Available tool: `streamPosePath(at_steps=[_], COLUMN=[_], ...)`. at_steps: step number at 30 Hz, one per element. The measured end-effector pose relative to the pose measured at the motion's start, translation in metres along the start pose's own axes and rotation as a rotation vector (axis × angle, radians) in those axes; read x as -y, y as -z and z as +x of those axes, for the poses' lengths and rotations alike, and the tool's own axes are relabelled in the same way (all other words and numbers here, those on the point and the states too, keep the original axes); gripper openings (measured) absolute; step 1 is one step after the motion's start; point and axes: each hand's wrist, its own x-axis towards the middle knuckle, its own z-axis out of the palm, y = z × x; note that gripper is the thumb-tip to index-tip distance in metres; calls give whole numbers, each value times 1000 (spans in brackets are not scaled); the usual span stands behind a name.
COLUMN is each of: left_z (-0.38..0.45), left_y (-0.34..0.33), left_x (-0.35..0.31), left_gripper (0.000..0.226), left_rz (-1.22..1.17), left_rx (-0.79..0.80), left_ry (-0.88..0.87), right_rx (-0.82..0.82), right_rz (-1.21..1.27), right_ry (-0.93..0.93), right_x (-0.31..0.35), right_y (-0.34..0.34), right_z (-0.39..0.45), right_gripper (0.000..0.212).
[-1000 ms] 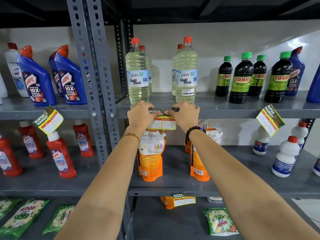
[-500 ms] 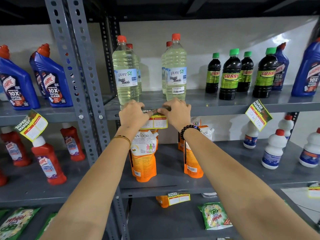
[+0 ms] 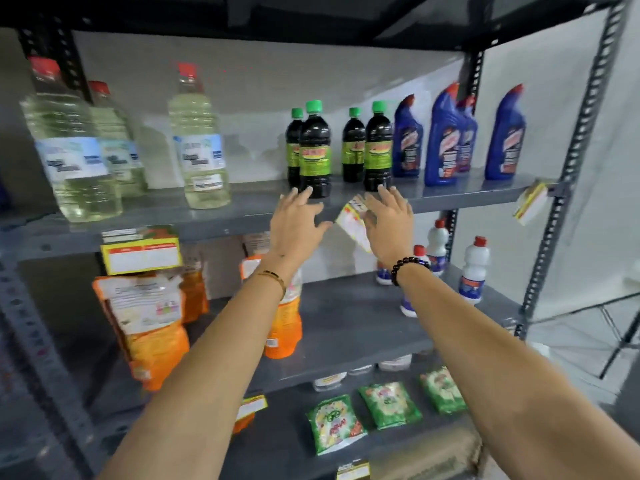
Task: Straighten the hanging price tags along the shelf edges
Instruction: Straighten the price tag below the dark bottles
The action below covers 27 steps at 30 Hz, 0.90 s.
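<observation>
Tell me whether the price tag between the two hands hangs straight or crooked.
Crooked. The price tag slants down to the right off the shelf edge, between the open left hand and right hand.

Two bare forearms, no sleeves in view. Left hand (image 3: 297,225) without rings as far as visible; thin gold-coloured bangle (image 3: 273,277) around the left wrist, narrow and smooth, with a flat bar-like section facing up. Small dark mark on the back of the left wrist, just above the bangle; too blurred to identify. Right hand (image 3: 389,225) likewise without visible rings; bracelet of round, glossy black beads (image 3: 408,268) around the right wrist, single strand, beads of even size. Fingernails short and unpainted where discernible.
</observation>
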Motion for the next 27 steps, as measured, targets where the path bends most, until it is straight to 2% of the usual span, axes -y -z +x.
streamPosePath(at_steps=[5, 10, 13, 17, 21, 27], left_z=[25, 44, 45, 44, 45, 44], left_y=[-40, -49, -45, -40, -38, -35], left_x=[-50, -68, -70, -73, -78, -82], left_gripper=[44, 39, 34, 21, 18, 19], left_rz=[-29, -10, 39, 52, 35, 4], left_rx=[-14, -29, -39, -83, -99, -72], left_ry=[70, 201, 211, 189, 210, 217], right_rx=[133, 224, 209, 132, 126, 167], right_rz=[-42, 37, 138, 283, 304, 300], right_ry=[69, 169, 191, 121, 66, 96], right_x=[-64, -90, -89, -85, -84, -87], right_y=[13, 1, -8, -15, -19, -14], right_z=[25, 23, 18, 16, 22, 28], right_gripper=[30, 24, 23, 21, 21, 19])
